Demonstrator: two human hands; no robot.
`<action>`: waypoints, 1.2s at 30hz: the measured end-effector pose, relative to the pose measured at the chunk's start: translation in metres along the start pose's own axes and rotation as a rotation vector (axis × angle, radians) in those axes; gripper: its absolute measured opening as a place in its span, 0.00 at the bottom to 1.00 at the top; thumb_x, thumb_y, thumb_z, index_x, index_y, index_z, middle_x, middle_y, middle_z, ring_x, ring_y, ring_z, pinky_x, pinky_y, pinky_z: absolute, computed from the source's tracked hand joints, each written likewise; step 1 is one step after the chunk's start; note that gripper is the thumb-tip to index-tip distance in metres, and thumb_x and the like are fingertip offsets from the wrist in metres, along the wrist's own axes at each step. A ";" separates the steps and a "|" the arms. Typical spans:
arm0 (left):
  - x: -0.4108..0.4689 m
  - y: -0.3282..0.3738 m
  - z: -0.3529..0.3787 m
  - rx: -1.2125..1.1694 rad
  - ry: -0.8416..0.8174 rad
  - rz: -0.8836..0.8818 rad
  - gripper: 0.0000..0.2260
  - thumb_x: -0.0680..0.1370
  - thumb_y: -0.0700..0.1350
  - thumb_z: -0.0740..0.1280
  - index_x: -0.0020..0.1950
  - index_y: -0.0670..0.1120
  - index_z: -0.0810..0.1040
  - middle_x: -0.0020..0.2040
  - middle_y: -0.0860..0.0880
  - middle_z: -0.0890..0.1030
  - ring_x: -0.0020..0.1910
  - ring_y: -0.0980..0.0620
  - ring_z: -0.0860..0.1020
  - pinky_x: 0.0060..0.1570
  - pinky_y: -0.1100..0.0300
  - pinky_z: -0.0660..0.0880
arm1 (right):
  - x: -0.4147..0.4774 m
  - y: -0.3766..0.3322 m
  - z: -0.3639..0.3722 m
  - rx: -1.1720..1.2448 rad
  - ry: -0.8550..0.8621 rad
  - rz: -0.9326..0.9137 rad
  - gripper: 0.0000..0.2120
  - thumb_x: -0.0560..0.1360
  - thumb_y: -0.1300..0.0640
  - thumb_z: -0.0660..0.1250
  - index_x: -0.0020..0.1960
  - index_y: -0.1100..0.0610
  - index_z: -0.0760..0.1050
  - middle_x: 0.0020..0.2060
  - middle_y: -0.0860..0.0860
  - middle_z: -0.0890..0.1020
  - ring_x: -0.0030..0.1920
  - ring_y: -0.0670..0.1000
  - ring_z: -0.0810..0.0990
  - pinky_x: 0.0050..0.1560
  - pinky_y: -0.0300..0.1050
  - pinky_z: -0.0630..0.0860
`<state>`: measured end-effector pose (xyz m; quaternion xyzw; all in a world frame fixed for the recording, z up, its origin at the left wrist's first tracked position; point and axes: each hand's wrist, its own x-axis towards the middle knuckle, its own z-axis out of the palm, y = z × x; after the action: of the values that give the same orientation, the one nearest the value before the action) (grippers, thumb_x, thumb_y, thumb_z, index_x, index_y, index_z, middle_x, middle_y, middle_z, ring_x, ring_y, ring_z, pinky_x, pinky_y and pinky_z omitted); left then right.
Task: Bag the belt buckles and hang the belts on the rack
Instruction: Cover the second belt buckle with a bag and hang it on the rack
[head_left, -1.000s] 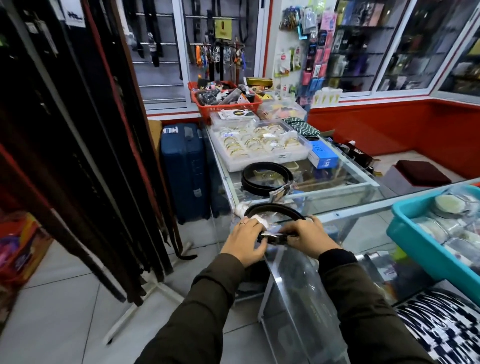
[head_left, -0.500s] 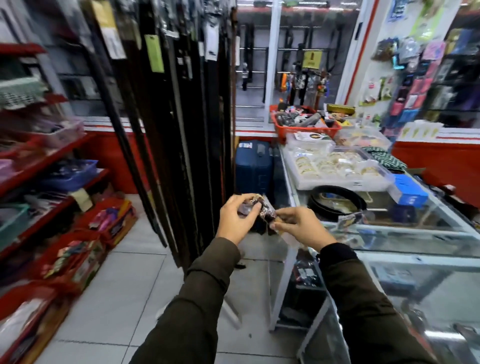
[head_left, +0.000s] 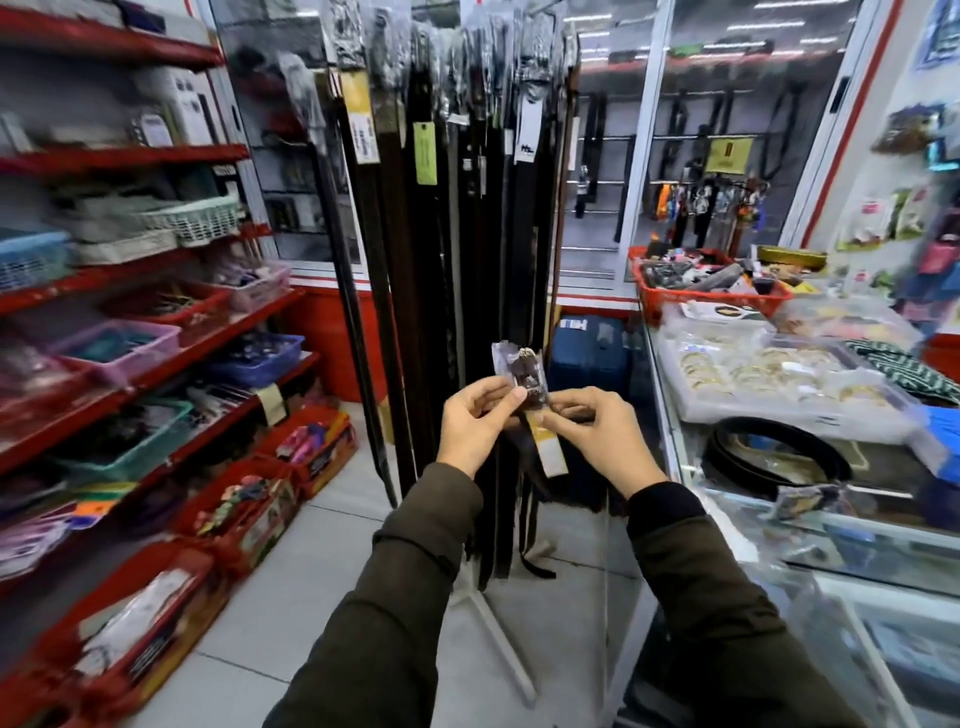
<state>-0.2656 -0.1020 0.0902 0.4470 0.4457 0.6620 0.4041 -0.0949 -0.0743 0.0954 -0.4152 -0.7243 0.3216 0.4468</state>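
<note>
Bagged buckle (head_left: 525, 375), pinched by both hands

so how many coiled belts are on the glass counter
1: a black coiled belt on the counter, right of the right hand. Others may lie outside the view.

Buckle bag (head_left: 522, 366): clear, glossy plastic film, crinkled. Belt tag (head_left: 549, 451): matt yellow-white paper. Hanging belts (head_left: 457, 270): dark, smooth, leather-like. Counter top (head_left: 883, 530): reflective glass.
</note>
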 end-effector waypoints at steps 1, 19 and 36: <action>0.003 0.005 -0.003 -0.014 0.017 0.027 0.06 0.78 0.34 0.71 0.52 0.43 0.81 0.45 0.48 0.85 0.44 0.57 0.84 0.46 0.61 0.83 | 0.005 -0.004 0.001 0.040 -0.019 -0.009 0.06 0.73 0.55 0.77 0.49 0.47 0.86 0.44 0.47 0.87 0.47 0.46 0.85 0.53 0.42 0.81; 0.076 0.132 -0.063 -0.185 0.203 0.282 0.09 0.76 0.38 0.74 0.56 0.42 0.85 0.49 0.46 0.88 0.50 0.52 0.85 0.52 0.57 0.83 | 0.117 -0.117 0.070 0.581 -0.033 -0.107 0.13 0.70 0.62 0.78 0.54 0.63 0.83 0.48 0.58 0.88 0.51 0.54 0.88 0.50 0.50 0.86; 0.162 0.270 -0.077 -0.174 0.221 0.449 0.11 0.77 0.38 0.73 0.58 0.38 0.83 0.55 0.36 0.85 0.44 0.50 0.86 0.42 0.63 0.82 | 0.238 -0.260 0.074 0.706 0.041 -0.342 0.12 0.75 0.65 0.73 0.58 0.67 0.83 0.46 0.59 0.87 0.41 0.46 0.87 0.43 0.39 0.85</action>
<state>-0.4202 -0.0427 0.3688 0.4233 0.3181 0.8157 0.2329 -0.3053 0.0135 0.3747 -0.1157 -0.6186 0.4636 0.6238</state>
